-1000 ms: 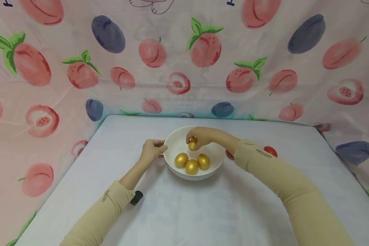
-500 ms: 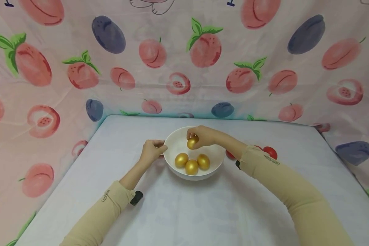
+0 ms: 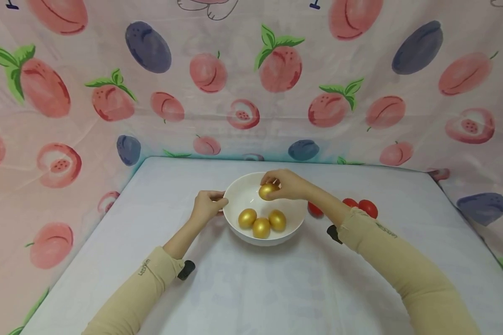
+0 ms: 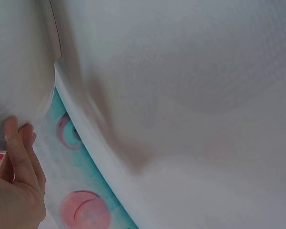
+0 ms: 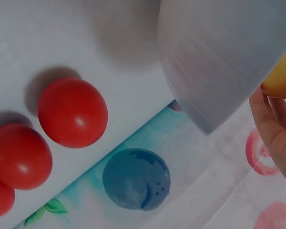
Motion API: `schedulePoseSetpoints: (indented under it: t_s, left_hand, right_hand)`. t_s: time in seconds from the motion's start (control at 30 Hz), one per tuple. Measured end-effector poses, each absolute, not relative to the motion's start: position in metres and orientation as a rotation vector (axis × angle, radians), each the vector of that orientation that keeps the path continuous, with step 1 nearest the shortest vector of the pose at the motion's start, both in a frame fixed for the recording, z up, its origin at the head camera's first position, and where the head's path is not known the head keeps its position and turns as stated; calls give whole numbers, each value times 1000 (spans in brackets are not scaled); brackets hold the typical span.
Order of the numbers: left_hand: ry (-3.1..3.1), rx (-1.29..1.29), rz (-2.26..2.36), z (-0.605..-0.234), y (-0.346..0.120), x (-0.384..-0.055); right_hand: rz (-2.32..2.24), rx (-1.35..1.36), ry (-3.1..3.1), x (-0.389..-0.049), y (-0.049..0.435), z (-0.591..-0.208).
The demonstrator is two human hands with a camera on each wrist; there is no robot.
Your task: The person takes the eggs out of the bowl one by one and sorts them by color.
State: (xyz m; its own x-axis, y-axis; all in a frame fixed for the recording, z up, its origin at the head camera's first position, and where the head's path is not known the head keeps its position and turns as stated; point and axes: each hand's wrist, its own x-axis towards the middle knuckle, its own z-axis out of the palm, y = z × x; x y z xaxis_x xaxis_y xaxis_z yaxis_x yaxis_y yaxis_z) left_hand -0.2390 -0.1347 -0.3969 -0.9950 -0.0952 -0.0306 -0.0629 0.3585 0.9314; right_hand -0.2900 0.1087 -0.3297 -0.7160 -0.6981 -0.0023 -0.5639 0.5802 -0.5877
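Observation:
A white bowl (image 3: 251, 241) stands on the table with several golden eggs (image 3: 261, 228) lying in its near half. My left hand (image 3: 207, 204) grips the bowl's left rim, thumb on the edge and fingers against the outer side. In the left wrist view, those fingers (image 4: 20, 157) lie against the bowl's outer wall. Over the far part of the bowl, my right hand (image 3: 291, 185) pinches another golden egg (image 3: 268, 191) between thumb and fingers. The right wrist view shows this held egg (image 5: 282, 78) at the rim, partly cut off by the frame.
Several red eggs (image 3: 368, 209) lie on the table right of the bowl, some partly behind the right forearm. They show larger in the right wrist view, one red egg (image 5: 73, 112) nearest the bowl. A fruit-print cloth (image 3: 243, 74) hangs behind the white table (image 3: 251, 288).
My right hand has risen slightly and shifted right with the golden egg, which now sits higher above the bowl's floor. The left hand and bowl stay put.

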Motion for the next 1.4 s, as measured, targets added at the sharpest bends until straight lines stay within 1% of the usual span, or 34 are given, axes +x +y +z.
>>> schedulePoseSetpoints:
  t_s: [0.23, 0.63, 1.03, 1.4]
  left_hand:
    - [-2555, 149, -1762, -397, -134, -240]
    - [-2573, 140, -1756, -397, -133, -240]
    - [-2592, 166, -1737, -395, -135, -239]
    - [-2589, 197, -1749, -399, -135, -240]
  right_hand:
    - [-974, -1055, 2555, -284, 117, -335]
    - [-1122, -863, 2583, -256, 134, -336]
    - [-1143, -806, 2673, -232, 150, -329]
    - [-1135, -685, 2723, -208, 173, -330]
